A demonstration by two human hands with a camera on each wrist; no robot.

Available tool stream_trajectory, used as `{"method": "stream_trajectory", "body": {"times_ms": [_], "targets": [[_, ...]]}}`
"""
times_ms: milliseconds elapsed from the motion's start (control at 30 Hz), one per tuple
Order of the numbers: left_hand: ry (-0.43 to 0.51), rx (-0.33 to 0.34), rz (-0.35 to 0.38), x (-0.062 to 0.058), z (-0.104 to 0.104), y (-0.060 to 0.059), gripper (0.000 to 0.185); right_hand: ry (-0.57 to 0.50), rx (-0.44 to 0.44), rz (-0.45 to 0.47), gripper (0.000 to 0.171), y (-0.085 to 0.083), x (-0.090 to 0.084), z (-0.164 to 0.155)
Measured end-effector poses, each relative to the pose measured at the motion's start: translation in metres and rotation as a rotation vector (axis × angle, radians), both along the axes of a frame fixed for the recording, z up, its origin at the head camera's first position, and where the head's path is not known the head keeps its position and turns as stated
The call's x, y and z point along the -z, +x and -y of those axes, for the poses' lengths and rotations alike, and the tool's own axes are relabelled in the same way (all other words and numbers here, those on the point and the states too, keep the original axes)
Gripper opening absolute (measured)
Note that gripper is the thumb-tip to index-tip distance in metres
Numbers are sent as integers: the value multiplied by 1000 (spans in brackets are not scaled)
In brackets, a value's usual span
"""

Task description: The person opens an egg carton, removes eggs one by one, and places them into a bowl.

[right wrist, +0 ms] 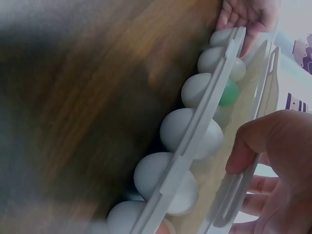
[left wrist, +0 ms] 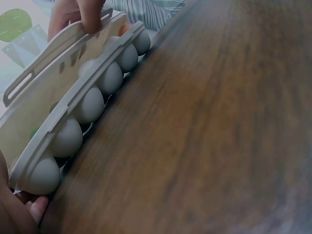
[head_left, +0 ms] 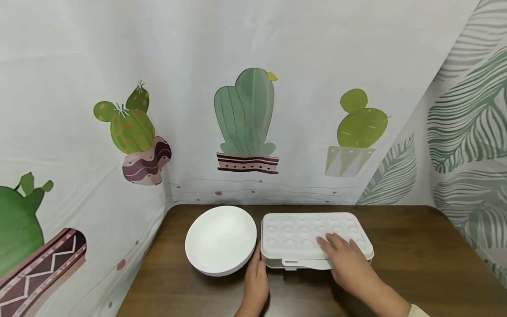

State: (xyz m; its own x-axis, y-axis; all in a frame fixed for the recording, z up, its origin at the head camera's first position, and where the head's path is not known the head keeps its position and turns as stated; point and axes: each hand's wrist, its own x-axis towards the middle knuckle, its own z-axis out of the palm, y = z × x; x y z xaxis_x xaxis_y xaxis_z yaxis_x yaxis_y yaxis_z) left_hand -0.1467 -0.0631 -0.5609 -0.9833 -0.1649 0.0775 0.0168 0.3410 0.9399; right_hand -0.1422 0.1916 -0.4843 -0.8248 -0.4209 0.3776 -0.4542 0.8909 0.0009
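A white egg box (head_left: 301,229) with a bumpy lid lies on the table, its lid raised slightly at the front. My right hand (head_left: 350,264) grips the lid's front edge, thumb (right wrist: 241,151) at the rim and the other fingers over the top. Along the box's left end rests my left hand (head_left: 256,281), index finger extended against the side. Through the gap, both wrist views show a row of white eggs (right wrist: 178,126) in the egg tray (left wrist: 78,95). Behind that row sits a green egg-shaped piece (right wrist: 229,92), and a bit of orange (left wrist: 125,30) shows at the right end.
A white round bowl (head_left: 221,240) stands left of the box, close to my left hand. Brown wooden table (head_left: 416,255) extends to the right and in front. A cactus-print cloth (head_left: 190,132) hangs right behind the table and along its left side.
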Motion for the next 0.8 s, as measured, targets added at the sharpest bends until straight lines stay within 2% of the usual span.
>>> {"method": "stream_trajectory", "body": {"times_ms": [400, 633, 800], "targets": [[26, 13, 11, 1, -1, -1, 58, -47, 3, 13, 67, -4, -13, -1], [31, 21, 26, 2, 0, -1, 59, -73, -17, -25, 61, -9, -23, -2], [1, 10, 8, 2, -1, -1, 60, -77, -15, -50, 57, -12, -28, -3]]}}
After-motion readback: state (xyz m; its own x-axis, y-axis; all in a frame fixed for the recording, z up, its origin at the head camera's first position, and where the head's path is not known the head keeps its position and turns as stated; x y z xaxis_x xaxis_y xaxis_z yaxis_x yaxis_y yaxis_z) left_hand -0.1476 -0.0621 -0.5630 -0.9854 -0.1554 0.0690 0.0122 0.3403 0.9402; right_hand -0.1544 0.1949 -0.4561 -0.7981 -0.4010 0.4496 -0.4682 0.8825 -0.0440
